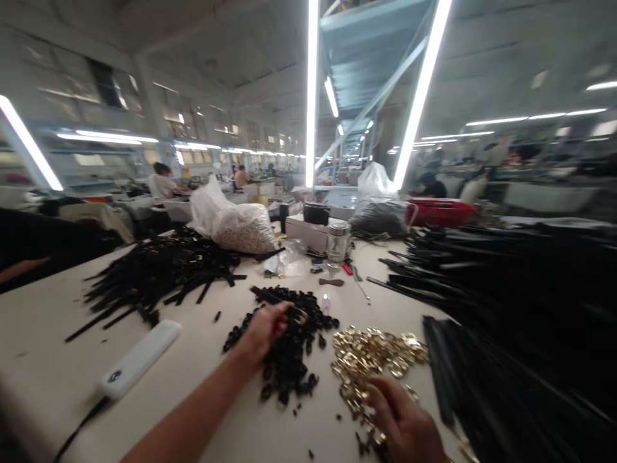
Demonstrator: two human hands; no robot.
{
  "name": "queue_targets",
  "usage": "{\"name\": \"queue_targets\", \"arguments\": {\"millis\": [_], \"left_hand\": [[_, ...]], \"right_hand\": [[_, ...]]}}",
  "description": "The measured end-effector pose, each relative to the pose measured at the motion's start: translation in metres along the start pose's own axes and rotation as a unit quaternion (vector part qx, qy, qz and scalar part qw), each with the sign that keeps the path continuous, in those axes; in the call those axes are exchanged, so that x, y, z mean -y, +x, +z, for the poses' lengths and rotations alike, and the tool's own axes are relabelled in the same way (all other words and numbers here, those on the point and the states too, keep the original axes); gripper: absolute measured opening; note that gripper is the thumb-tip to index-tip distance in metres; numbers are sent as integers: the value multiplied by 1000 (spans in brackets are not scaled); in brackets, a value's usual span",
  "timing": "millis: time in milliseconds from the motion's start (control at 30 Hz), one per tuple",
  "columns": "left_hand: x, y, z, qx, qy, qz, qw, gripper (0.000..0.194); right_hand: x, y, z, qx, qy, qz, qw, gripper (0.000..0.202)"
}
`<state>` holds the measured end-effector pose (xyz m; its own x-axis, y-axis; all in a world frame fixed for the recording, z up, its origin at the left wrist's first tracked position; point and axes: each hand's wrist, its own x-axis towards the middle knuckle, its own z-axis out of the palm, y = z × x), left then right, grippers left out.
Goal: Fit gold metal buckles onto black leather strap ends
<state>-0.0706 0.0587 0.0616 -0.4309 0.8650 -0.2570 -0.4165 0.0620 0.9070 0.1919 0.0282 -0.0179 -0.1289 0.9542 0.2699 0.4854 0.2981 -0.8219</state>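
Observation:
My left hand (266, 329) is closed in a pinch on a short black strap (272, 297), above a heap of small black pieces (289, 366). A gold buckle (300, 316) shows at the strap by my fingertips; whether it is attached I cannot tell. My right hand (407, 421) is at the near edge of a pile of gold buckles (371, 350), thumb and forefinger drawn together. What lies between those fingers is hidden.
Black straps (159, 273) heap at the left, with more long black strips (506, 308) at the right. A white power strip (139, 359) lies front left. Behind stand a bag of pale pieces (241, 222), a glass jar (338, 243) and a dark-filled bag (378, 209). People sit farther back.

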Motion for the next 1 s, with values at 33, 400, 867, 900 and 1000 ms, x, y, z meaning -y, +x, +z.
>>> {"name": "queue_targets", "arguments": {"millis": [33,400,867,900,1000], "left_hand": [[-18,10,-10,-20,-13,4,1000,19],[-16,21,-34,-23,-53,16,998,19],[92,-53,5,271,122,54,953,49],[93,-52,3,270,126,51,953,49],[96,-46,2,272,133,35,953,52]], "right_hand": [[4,0,-3,5,-13,-15,1000,29],[8,6,-17,-60,-151,-57,985,27],[-23,27,-47,-93,-446,154,877,17],[-23,27,-48,-89,-448,160,875,18],[-26,27,-50,-76,-457,171,869,22]]}}
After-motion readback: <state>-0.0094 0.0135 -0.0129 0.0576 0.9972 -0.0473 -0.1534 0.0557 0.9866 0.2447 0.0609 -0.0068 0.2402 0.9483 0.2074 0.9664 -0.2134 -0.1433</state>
